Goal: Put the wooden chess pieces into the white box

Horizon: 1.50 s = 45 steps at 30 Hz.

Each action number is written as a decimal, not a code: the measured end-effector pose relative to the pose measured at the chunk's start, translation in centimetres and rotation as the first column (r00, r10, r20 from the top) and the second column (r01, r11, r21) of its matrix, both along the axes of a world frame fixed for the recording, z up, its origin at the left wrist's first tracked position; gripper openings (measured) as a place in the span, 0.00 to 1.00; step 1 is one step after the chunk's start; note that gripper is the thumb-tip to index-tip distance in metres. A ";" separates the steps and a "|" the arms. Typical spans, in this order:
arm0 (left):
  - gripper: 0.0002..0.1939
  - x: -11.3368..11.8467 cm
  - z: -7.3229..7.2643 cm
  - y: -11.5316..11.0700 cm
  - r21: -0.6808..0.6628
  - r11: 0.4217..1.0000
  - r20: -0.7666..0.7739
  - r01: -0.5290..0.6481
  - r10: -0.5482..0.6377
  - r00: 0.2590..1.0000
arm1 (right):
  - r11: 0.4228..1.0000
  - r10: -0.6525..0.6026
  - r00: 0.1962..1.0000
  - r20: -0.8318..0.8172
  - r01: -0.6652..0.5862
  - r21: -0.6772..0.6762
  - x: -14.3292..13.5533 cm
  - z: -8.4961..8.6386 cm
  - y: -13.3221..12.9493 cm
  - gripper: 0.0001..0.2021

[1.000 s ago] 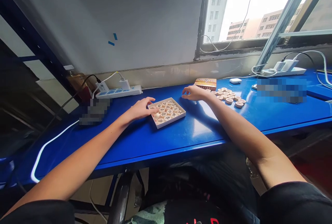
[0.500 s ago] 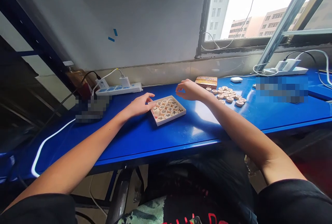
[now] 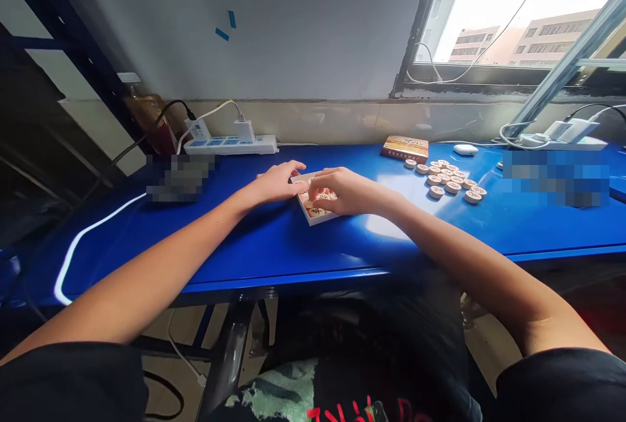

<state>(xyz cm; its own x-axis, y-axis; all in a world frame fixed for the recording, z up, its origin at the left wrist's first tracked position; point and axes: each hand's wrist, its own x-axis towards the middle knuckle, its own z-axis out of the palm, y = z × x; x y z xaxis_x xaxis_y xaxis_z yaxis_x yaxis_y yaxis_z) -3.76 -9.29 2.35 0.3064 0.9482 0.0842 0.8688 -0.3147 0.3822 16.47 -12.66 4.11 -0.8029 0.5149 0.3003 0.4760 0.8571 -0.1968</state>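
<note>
A shallow white box (image 3: 321,219) with several round wooden pieces (image 3: 317,211) marked with characters lies on the blue table. My left hand (image 3: 280,182) rests at the box's left edge, its fingers apart and nothing held in them. Over the box is my right hand (image 3: 337,190), fingers curled down onto the pieces and hiding many of them; whether it grips one cannot be made out. To the right, several more round pieces (image 3: 452,186) are spread on the table, beside a printed brown box lid (image 3: 405,148).
Behind my left hand is a power strip (image 3: 229,145) with plugs. Another power strip (image 3: 562,142) sits at the back right, near a small white case (image 3: 465,149). A white cable (image 3: 78,246) runs along the left. The table's front edge (image 3: 303,280) is close to me.
My right hand has moved from behind the box's right corner to over the pieces, its fingers now curled down. My left hand stays at the box's left side. The view has shifted slightly.
</note>
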 end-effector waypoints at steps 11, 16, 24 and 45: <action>0.31 0.6 0.2 -0.4 -0.006 0.999 -0.051 -0.040 0.040 0.998 | 0.999 0.006 0.995 -0.100 -0.010 -0.035 0.2 -0.9 -1.2 0.09; 0.31 1.0 0.2 -0.6 -0.027 0.996 -0.018 -0.085 0.085 0.996 | 0.998 -0.052 0.994 -0.094 0.056 0.041 0.1 -1.3 -3.2 0.09; 0.33 1.1 -0.5 0.0 -0.042 0.994 0.044 -0.104 0.106 0.993 | 0.973 -0.192 0.980 -0.040 0.196 0.123 -0.6 -2.3 -4.4 0.13; 0.19 1.3 -0.7 -1.2 0.062 0.998 0.035 0.005 -0.007 0.999 | 0.973 -0.111 0.939 -0.324 0.169 0.155 3.9 -3.3 1.2 0.05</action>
